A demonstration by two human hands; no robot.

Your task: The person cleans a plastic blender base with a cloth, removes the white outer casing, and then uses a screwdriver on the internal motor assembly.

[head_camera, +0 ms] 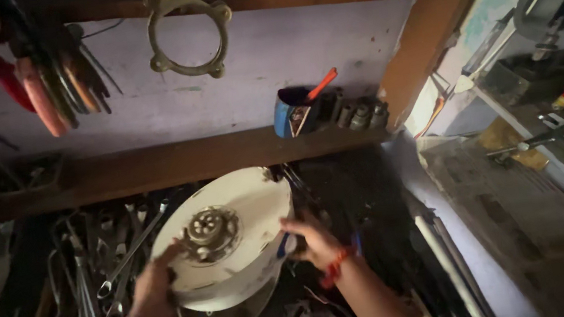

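Both forearms reach up from bottom edge. Left hand (155, 278) fingers clamped on left rim of white disc (234, 237), tilted above bench; right hand (316, 240) fingers curled on right rim. Wrenches (104, 269) left. Beyond: ring (189, 32) on wall.

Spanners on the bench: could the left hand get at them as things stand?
Probably yes: the spanners lie uncovered just beside the left hand, though that hand now grips the white disc.

We see a white round housing (236, 248) with a grey metal hub (210, 232), a red wrist thread (335, 268), silver spanners (105, 276) and orange-handled tools (41, 92).
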